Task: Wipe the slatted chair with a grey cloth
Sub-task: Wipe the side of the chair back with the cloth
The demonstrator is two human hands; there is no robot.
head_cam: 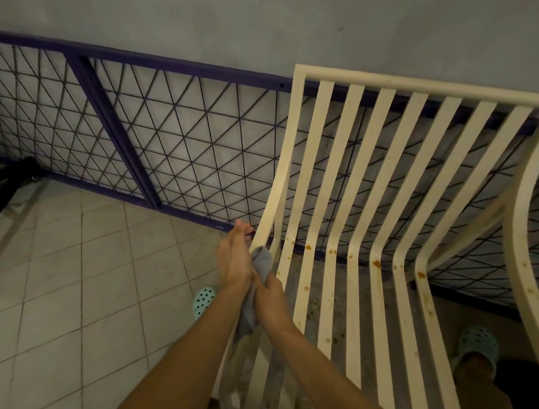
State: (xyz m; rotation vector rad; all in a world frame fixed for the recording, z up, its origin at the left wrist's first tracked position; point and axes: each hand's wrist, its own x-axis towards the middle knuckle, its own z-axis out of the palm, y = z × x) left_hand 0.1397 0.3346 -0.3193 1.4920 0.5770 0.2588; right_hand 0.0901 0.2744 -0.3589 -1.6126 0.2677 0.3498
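Now your right hand [272, 294] grips the soft, limp cloth [261, 259] at the stiff chair's [421, 86] nine-o'clock rail; your left hand [232, 258] presses it, fingers [241, 229] straight.

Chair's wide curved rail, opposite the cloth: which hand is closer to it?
Right. The right hand grips the grey cloth at the first slats, far across from the rail; the left hand is even farther, outside the chair's edge.

The cream slatted plastic chair [377, 272] stands at right, a dark wire-mesh metal frame [116, 135] behind it against the grey wall [270, 19]. At its left edge a grey cloth [261, 259] sits between left hand [233, 258] and right hand [272, 297].
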